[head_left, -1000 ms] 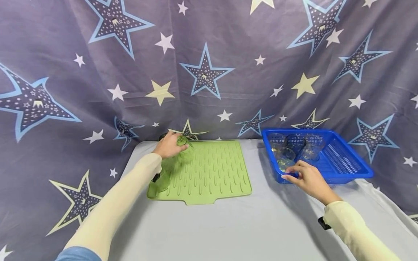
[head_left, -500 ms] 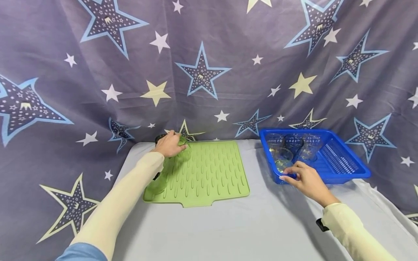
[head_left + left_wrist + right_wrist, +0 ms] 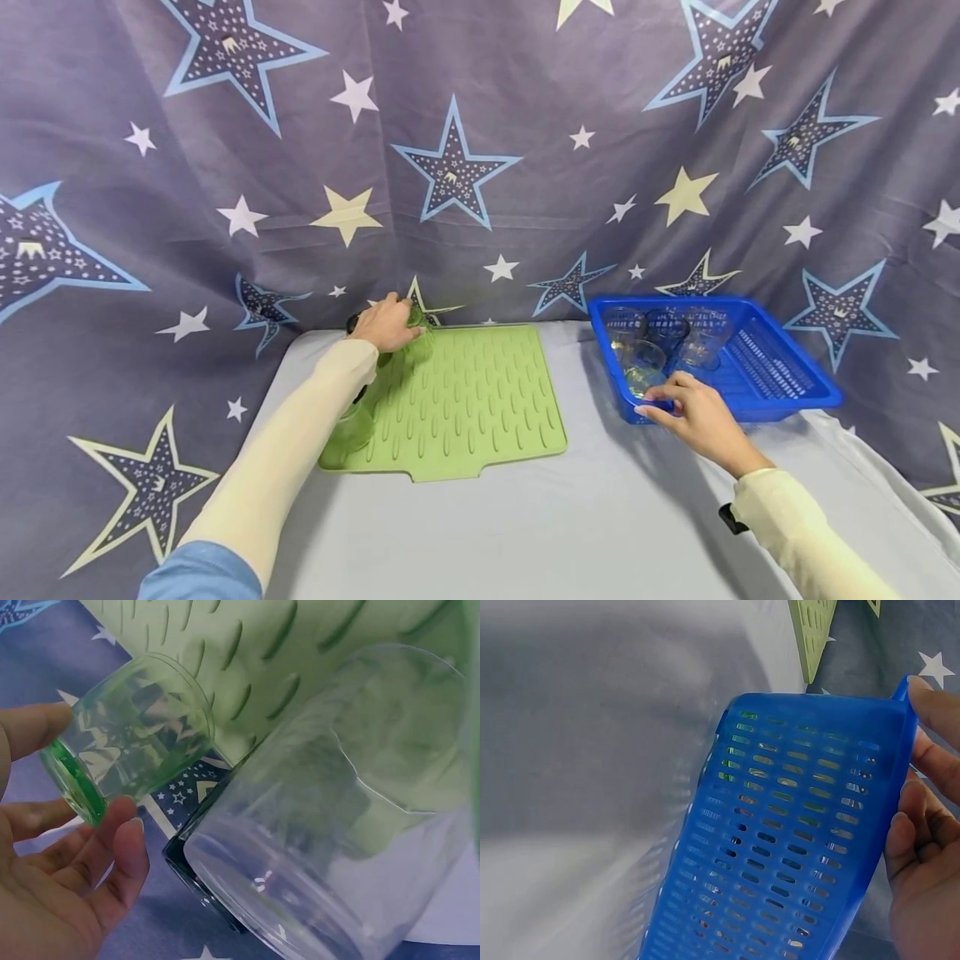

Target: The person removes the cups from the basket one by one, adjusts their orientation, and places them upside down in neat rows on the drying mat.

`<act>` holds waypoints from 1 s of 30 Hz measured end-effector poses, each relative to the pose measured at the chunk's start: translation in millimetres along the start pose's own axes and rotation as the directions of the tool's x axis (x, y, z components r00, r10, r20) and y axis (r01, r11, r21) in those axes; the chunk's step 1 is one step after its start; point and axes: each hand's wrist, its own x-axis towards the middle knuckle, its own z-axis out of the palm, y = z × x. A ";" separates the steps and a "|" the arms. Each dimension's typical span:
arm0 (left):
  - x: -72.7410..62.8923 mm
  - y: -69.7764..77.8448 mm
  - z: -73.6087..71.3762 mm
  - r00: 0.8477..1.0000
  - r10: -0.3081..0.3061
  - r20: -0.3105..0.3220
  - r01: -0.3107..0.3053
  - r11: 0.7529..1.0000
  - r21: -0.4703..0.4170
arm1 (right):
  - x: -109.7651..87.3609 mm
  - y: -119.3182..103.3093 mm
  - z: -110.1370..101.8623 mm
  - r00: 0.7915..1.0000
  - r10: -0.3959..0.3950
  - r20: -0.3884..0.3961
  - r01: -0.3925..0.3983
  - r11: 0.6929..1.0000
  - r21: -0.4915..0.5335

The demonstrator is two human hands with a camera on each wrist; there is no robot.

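Observation:
At the back left of the green drying mat (image 3: pixel 480 396), my left hand (image 3: pixel 384 323) pinches a clear drinking glass (image 3: pixel 146 724) by its green-tinted base. The glass's rim faces the mat. Right beside it, a larger clear glass (image 3: pixel 337 810) fills much of the left wrist view, with a dark glass (image 3: pixel 174 859) partly hidden behind it. A further glass (image 3: pixel 352 429) stands at the mat's front left, partly behind my sleeve. My right hand (image 3: pixel 697 417) grips the rim of the blue plastic basket (image 3: pixel 828 392) at its near left corner, thumb outside.
In the basket's left half are several glasses, including a clear one (image 3: pixel 643 360) nearest my right hand, a dark one (image 3: pixel 666 329) and another clear one (image 3: pixel 705 337). A star-patterned curtain (image 3: pixel 525 183) hangs behind the white-covered table (image 3: pixel 525 533).
The head view has shifted, so mat and basket sit slightly further left in it. My left hand keeps hold of the glass at the mat's back left. My right hand stays on the basket rim.

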 end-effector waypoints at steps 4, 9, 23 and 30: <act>2.4 -3.0 0.5 1.000 -0.013 -0.008 0.013 1.000 0.008 | 1.5 -0.6 0.8 1.000 -0.023 -0.020 0.023 1.000 -0.004; 6.5 -3.8 3.5 1.000 -0.030 0.005 0.030 0.999 0.037 | 1.2 0.6 1.0 1.000 -0.017 -0.025 0.017 1.000 -0.011; 12.2 -4.8 14.5 0.999 0.004 0.035 -0.008 0.994 0.107 | -1.1 -0.8 -0.3 1.000 -0.005 -0.031 0.005 1.000 -0.005; 14.3 -5.5 13.6 0.998 -0.021 0.058 0.015 0.994 0.113 | -1.0 -0.3 0.4 0.999 -0.009 -0.035 0.009 1.000 0.009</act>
